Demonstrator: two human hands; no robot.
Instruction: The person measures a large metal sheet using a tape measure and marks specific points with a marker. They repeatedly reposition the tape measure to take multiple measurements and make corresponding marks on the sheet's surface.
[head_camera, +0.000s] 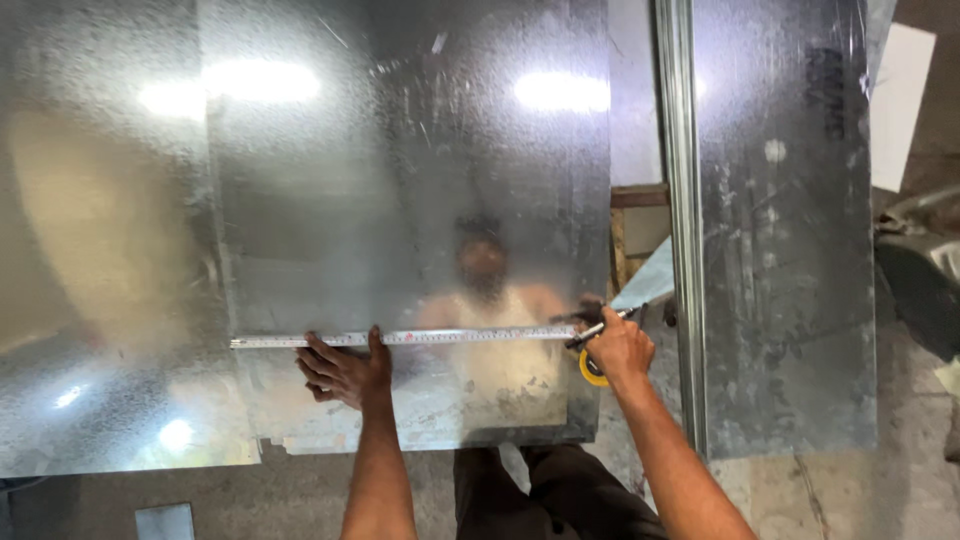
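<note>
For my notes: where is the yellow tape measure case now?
The yellow tape measure case sits under the right hand, at the right edge of the galvanized steel sheet.

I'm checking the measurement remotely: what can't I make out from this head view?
- Marks on the tape measure: too small and blurred.
- Tape case: mostly hidden under the right hand.
- Left hand palm: pressed against the metal sheet.
- Sheet's left part: cut off by the frame and washed out by glare.

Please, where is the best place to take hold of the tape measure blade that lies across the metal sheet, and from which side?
Probably from above, pressing flat. The tape blade lies thin and flat across the shiny metal sheet, so no edge offers a pinch. The left hand already pins it near the middle; the right hand holds the yellow case at the sheet's right edge.
</note>
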